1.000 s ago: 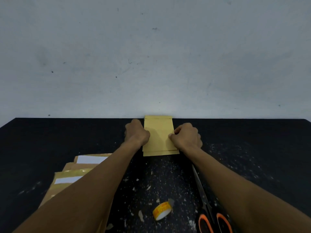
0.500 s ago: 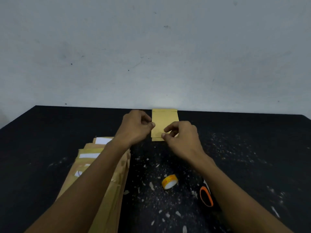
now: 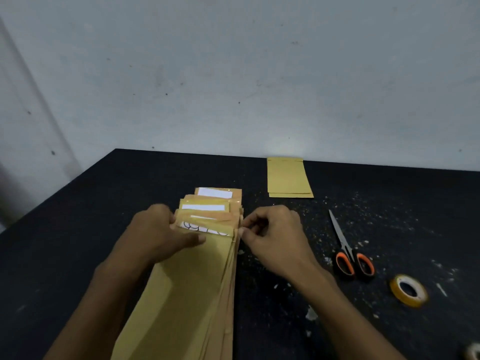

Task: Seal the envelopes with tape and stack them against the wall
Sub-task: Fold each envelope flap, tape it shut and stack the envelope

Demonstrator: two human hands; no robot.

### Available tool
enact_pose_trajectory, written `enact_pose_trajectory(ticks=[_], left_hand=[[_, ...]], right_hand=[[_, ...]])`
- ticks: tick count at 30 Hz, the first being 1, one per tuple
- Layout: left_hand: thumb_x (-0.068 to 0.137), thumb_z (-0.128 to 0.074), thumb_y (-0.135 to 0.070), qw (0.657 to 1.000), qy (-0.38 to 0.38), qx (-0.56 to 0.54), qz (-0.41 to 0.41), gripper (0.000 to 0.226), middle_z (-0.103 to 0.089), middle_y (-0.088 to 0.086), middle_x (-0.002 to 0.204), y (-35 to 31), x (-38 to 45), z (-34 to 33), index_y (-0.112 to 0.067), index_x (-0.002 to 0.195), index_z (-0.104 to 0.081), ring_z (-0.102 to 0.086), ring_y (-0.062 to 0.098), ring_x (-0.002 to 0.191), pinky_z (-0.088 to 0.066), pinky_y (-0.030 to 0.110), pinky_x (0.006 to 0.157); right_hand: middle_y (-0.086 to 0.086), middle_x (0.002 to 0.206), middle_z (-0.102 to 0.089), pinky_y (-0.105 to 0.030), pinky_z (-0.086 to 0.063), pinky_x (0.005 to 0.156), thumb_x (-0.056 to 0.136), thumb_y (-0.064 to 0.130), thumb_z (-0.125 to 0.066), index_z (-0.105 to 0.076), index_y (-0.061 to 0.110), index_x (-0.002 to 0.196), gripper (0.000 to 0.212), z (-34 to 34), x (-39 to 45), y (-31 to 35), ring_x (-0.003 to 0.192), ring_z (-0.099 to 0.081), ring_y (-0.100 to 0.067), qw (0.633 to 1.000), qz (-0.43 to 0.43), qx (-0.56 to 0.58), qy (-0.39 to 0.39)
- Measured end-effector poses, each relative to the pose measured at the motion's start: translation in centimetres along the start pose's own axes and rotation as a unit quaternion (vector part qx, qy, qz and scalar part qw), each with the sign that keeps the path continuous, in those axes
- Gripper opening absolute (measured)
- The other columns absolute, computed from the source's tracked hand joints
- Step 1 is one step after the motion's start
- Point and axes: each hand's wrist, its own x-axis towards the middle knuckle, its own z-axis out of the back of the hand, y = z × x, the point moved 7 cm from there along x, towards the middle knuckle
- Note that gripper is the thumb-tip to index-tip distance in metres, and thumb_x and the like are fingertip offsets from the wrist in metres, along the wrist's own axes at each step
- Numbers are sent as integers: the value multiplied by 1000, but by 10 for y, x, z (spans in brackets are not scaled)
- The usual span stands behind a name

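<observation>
Unsealed envelope pile [image 3: 192, 289] sits in front of me on the black table [image 3: 65, 242], fanned so the far ends step back toward the wall [image 3: 233, 74]. My left hand [image 3: 161, 232] lies on the top envelope near its flap end, fingers mostly straight and pressing down, thumb along the left edge. My right hand [image 3: 272, 235] is at the pile's right edge, fingers curled, thumb and forefinger pinching the edge of the top envelopes. Flaps show clear windows: two plain white, the nearest one white with black curved line art; no readable text. Sealed envelopes [image 3: 288, 178] lie flat in a small stack at the far edge of the table, touching the wall, well apart from the pile. Right of my right hand: scissors [image 3: 348, 253] with orange handles, blades pointing away from me. Tape roll [image 3: 408, 290], yellowish, lies flat nearer me and right of the scissors; no brand legible. A second roll [image 3: 472, 352] is cut off at the bottom-right corner. Table surface is matte black, littered with pale paper flecks, mostly right of the pile. Wall is pale grey, scuffed, dotted with dark marks.
</observation>
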Motion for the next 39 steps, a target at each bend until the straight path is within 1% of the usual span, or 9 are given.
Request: enact_pose_trajectory(ticks=[2,8,12,17,20,24,31,35,39], left_hand=[[53,-84,-67,999,28,25,32,77,-61,2,95,12,-7,-7,-13,98,-55,-60,16,84,-56,38,75],[58,-95,-33,994,-36,-99,33,51,-64,6,89,15,-24,-4,-8,85,-59,-60,21,80,-57,49,80],[66,-91,-20,978,-70,-197,-21,33,-68,5,84,14,-25,6,-12,83,-64,-65,23,82,-56,45,77],[79,-78,-10,930,21,-341,-135,20,-77,6,81,-16,-44,23,-6,95,-66,-75,21,78,-59,39,78],[81,-75,-14,916,48,-349,-194,22,-78,8,83,-35,-57,34,-9,101,-67,-75,23,80,-59,35,77],[82,-71,-20,906,63,-341,-240,24,-78,6,86,-51,-65,43,-14,105,-70,-75,21,82,-61,31,76],[78,-71,-24,896,83,-344,-269,31,-78,0,92,-64,-72,45,-16,108,-72,-75,14,87,-60,24,76],[76,-71,-21,883,103,-364,-279,30,-78,2,93,-69,-77,47,-14,105,-74,-75,16,88,-59,23,73],[76,-71,-22,881,115,-357,-287,31,-78,1,95,-73,-80,49,-15,106,-74,-74,16,89,-60,25,75]], right_hand=[[14,70,-68,-35,-59,72,82,31,-78,-76,25,85,7,0,-6,3,72,-64,-3,1000,-2,4,2],[12,68,-68,-34,-58,67,80,29,-79,-75,25,79,6,3,-20,5,67,-64,-3,1000,-15,10,-6],[11,69,-69,-31,-58,67,81,25,-79,-76,25,81,3,9,-26,11,67,-64,-3,1000,-8,27,-9],[15,88,-69,-12,-50,71,82,22,-79,-74,26,101,21,30,-22,31,83,-63,2,993,31,112,-34],[4,94,-73,-21,-56,77,87,14,-75,-70,23,113,28,40,-16,48,89,-69,-6,979,35,196,33],[-25,86,-74,-50,-57,79,93,3,-66,-67,14,117,26,48,-19,65,76,-69,-35,964,39,222,139],[-20,75,-74,-32,-56,63,77,-6,-79,-73,5,99,26,60,-25,60,64,-68,-24,943,-28,306,127],[-19,74,-74,-44,-51,74,61,3,-84,-77,11,90,31,61,-29,59,68,-66,-28,919,-69,359,150],[-22,81,-75,-43,-49,78,76,-9,-76,-79,14,88,26,65,-31,59,71,-66,-28,919,-69,354,157]])
